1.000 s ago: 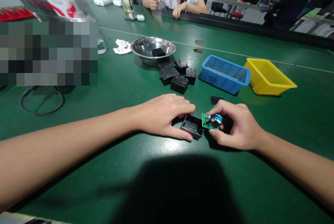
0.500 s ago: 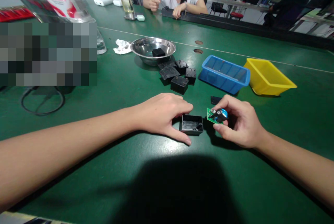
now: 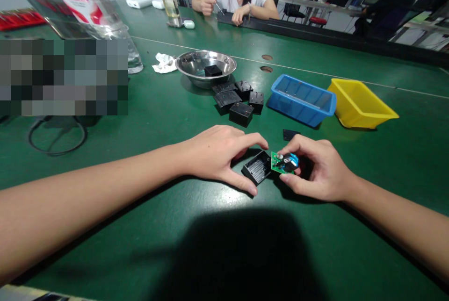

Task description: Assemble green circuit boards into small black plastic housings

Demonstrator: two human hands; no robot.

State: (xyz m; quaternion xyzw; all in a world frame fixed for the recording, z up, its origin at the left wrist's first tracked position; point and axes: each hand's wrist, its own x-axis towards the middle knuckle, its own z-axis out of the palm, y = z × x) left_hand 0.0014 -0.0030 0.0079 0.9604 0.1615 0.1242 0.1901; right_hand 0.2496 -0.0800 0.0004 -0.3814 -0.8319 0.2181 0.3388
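The right hand clamps a circuit board in its fingers; the left hand, fingers apart, curves around a box at the board's left.

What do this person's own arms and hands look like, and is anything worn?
The left forearm and right forearm are bare, with no sleeves in view. The left hand and right hand wear no gloves; no watch or ring shows. A tiny spot marks the back of the left hand.

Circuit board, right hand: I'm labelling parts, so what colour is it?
The circuit board is green, clearest in the head view.
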